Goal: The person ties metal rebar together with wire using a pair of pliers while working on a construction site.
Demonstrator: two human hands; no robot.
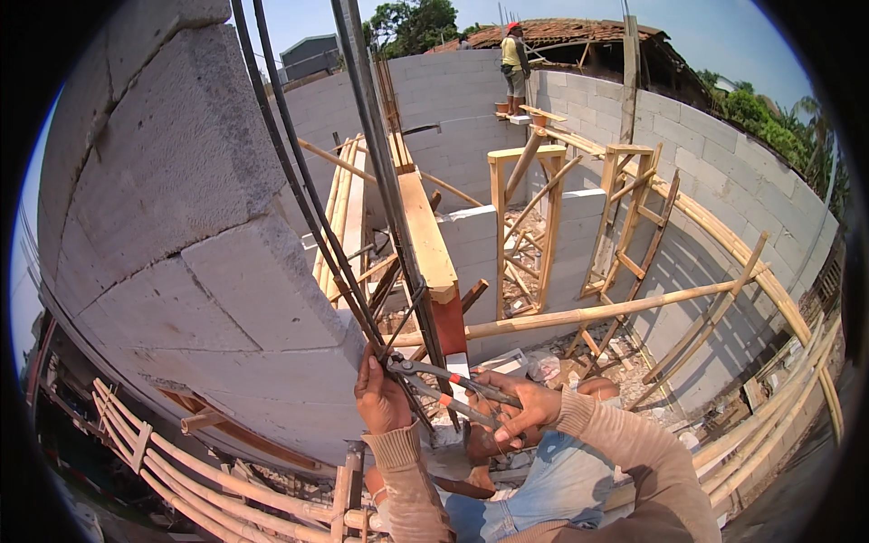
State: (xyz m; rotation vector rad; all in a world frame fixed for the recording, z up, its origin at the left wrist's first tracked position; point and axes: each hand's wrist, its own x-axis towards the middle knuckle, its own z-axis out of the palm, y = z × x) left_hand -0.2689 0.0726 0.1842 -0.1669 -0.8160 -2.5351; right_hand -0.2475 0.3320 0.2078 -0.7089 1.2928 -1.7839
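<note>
My right hand (527, 404) is closed round the handles of metal pincers (457, 389), whose orange-marked arms point left. The pincer jaws meet the steel rebar (398, 217), a bundle of long dark rods standing upright beside the block wall. Close by the jaws, my left hand (384, 400) is raised against the rods with its fingers bent together. What those fingers pinch is too small to make out. A short bar tie crosses the rods just above the jaws. Below my hands show my jeans (561, 475).
A tall light-block wall (199, 244) rises close at my left. Bamboo rails (226, 489) run below it, and a bamboo pole (615, 309) crosses ahead. A timber plank (425, 231) and a wooden door frame (528, 226) stand beyond. A person (514, 68) stands on far scaffolding.
</note>
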